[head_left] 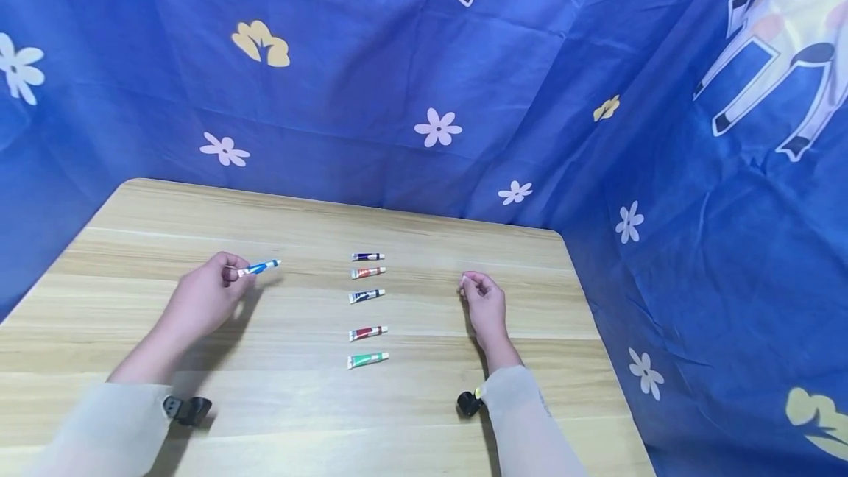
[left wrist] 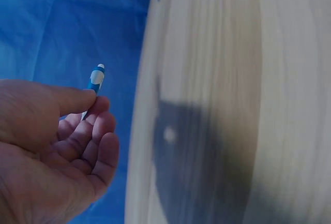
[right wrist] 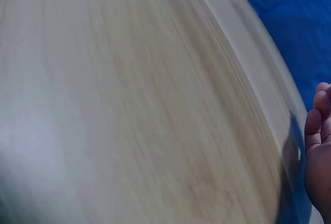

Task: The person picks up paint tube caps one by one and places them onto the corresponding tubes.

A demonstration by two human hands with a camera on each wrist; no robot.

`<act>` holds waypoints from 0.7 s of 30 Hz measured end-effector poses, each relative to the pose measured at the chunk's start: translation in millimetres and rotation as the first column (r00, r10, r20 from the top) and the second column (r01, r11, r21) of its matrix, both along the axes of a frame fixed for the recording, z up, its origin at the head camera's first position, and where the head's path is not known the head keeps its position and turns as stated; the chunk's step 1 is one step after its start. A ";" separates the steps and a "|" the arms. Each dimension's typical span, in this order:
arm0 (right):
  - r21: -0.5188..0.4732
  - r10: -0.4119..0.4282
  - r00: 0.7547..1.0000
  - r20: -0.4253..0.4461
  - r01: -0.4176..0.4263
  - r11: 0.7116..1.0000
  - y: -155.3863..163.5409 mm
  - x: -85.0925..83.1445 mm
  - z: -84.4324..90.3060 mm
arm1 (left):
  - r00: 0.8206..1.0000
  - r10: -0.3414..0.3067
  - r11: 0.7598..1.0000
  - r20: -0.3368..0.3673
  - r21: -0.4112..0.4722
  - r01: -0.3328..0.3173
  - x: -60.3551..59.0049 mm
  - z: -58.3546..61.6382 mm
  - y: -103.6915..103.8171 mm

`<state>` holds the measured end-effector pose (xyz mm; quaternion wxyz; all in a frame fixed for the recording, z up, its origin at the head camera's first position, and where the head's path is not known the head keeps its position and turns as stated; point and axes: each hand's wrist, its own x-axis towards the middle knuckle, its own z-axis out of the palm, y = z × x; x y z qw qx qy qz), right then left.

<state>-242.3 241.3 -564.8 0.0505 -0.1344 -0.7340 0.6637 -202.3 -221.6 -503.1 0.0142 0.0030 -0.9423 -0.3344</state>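
Observation:
My left hand (head_left: 210,293) pinches a small blue and white paint tube (head_left: 259,267) just above the wooden table (head_left: 424,403), left of centre. The left wrist view shows the tube (left wrist: 95,79) held between thumb and fingers (left wrist: 98,125). Several small paint tubes lie in a column at the table's middle: a dark blue one (head_left: 367,257), a red-orange one (head_left: 367,272), a navy one (head_left: 366,296), a red one (head_left: 367,333) and a green one (head_left: 367,360). My right hand (head_left: 482,302) rests on the table to their right, fingers loosely curled and holding nothing.
Blue cloth with flower prints (head_left: 437,127) hangs close behind and to the right of the table. The table's far edge (head_left: 344,201) and right edge (head_left: 596,330) meet the cloth. Small black devices sit at both wrists (head_left: 188,409).

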 end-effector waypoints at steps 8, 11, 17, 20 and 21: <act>-0.092 0.017 0.999 -0.043 -0.020 0.996 -11.0 3.2 5.1 | 1.000 -0.007 0.999 -0.014 0.050 0.008 11.1 12.1 21.9; -0.111 0.037 0.997 -0.062 -0.043 0.993 -14.6 3.4 6.1 | 1.000 -0.004 0.998 -0.029 0.059 0.005 13.1 13.4 27.8; -0.132 0.069 0.996 -0.057 -0.076 0.988 -20.6 6.0 9.9 | 1.000 -0.009 0.997 -0.026 0.071 0.011 18.7 16.5 36.5; -0.124 0.070 0.996 -0.056 -0.076 0.989 -23.0 8.0 12.2 | 1.000 -0.013 0.997 -0.026 0.081 0.015 23.5 18.1 42.1; -0.122 0.072 0.996 -0.057 -0.078 0.990 -23.7 8.5 12.7 | 1.000 -0.014 0.996 -0.028 0.083 0.016 25.3 18.6 43.8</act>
